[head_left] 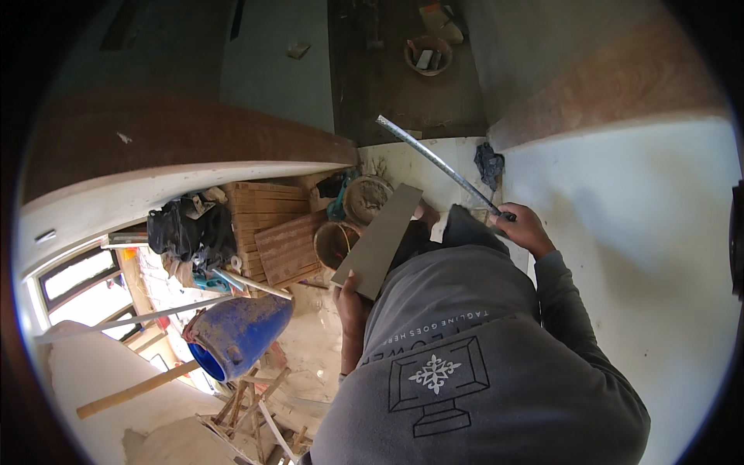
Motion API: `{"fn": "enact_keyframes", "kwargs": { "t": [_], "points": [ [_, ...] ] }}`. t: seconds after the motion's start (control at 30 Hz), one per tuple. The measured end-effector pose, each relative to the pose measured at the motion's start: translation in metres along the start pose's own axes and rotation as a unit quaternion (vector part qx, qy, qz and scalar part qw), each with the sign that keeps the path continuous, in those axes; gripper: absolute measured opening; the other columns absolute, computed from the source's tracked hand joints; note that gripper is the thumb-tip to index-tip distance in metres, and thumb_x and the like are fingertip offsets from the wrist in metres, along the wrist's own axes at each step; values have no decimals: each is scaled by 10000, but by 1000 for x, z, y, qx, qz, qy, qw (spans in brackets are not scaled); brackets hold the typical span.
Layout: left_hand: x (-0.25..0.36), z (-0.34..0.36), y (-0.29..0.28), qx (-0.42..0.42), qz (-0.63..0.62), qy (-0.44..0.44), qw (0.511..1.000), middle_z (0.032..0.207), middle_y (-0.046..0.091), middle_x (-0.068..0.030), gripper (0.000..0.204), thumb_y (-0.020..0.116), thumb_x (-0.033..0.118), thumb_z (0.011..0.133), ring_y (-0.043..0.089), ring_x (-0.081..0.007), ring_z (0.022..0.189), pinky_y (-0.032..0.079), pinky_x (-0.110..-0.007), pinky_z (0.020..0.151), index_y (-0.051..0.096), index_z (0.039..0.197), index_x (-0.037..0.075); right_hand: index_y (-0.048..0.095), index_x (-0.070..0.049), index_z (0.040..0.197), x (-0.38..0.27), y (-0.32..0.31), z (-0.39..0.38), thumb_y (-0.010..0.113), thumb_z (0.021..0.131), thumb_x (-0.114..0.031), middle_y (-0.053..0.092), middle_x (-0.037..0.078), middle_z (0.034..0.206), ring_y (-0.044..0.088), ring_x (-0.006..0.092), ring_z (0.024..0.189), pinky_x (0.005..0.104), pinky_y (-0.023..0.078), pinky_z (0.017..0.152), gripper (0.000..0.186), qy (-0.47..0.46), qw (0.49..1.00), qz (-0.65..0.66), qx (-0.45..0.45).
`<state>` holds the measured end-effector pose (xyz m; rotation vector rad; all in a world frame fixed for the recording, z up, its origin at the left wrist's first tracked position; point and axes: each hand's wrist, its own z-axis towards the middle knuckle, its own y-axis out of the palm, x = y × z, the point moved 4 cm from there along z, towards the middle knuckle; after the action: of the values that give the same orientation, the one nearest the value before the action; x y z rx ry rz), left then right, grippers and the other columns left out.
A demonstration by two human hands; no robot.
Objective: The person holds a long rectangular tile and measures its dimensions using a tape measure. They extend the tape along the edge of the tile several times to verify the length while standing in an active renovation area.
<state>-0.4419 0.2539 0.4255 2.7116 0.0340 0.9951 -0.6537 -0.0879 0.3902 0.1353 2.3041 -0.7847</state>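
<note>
My left hand (353, 308) is closed on the lower end of a long, flat grey strip (384, 232), which looks like a cut tile or board. The strip slants up and to the right in front of my body. In my right hand (529, 230) is the dark end of a straight, silvery metal bar (438, 161), its other end pointing up and left. The bar and the strip are apart. Just left of the strip stand a bucket of grey mix (367, 194) and a second bucket (332, 242) with a thin handle.
A blue barrel (252, 329) lies tilted at lower left, near scrap wood (252, 403). Stacked brown boards or tiles (267, 203) and black plastic bags (190, 232) sit farther left. A crumpled black bag (488, 164) lies by the right wall. Another bucket (428, 68) stands ahead.
</note>
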Motion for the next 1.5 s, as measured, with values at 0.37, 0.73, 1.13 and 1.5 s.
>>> {"fn": "enact_keyframes", "kwargs": {
  "t": [0.37, 0.73, 1.13, 1.5],
  "points": [
    [65, 41, 71, 27, 65, 25, 997, 1072, 583, -141, 271, 505, 41, 876, 591, -234, 956, 490, -358, 816, 520, 1138, -29, 654, -7, 1066, -57, -21, 126, 695, 780, -402, 660, 218, 1012, 628, 328, 995, 362, 473, 863, 489, 29, 999, -8, -21],
    [71, 59, 133, 163, -15, 24, 986, 1098, 578, -167, 322, 555, 51, 866, 580, -260, 995, 466, -380, 887, 511, 1160, -71, 683, -49, 940, -77, -71, 274, 675, 764, -410, 679, 146, 884, 650, 282, 864, 378, 482, 761, 401, 4, 989, -112, -93],
    [74, 60, 186, 272, 45, -28, 961, 1064, 582, -172, 337, 540, 57, 873, 580, -275, 956, 474, -403, 856, 501, 1180, -76, 638, 10, 1079, -75, -87, 325, 695, 749, -449, 656, 196, 1025, 624, 311, 980, 374, 468, 853, 567, 22, 977, -128, -169],
    [73, 62, 200, 235, 0, -27, 972, 1071, 580, -174, 328, 549, 54, 865, 574, -274, 964, 461, -402, 880, 509, 1163, -78, 686, -32, 928, -53, -83, 336, 684, 739, -436, 664, 182, 899, 634, 329, 891, 411, 483, 784, 446, -22, 977, -133, -163]
  ]
}}
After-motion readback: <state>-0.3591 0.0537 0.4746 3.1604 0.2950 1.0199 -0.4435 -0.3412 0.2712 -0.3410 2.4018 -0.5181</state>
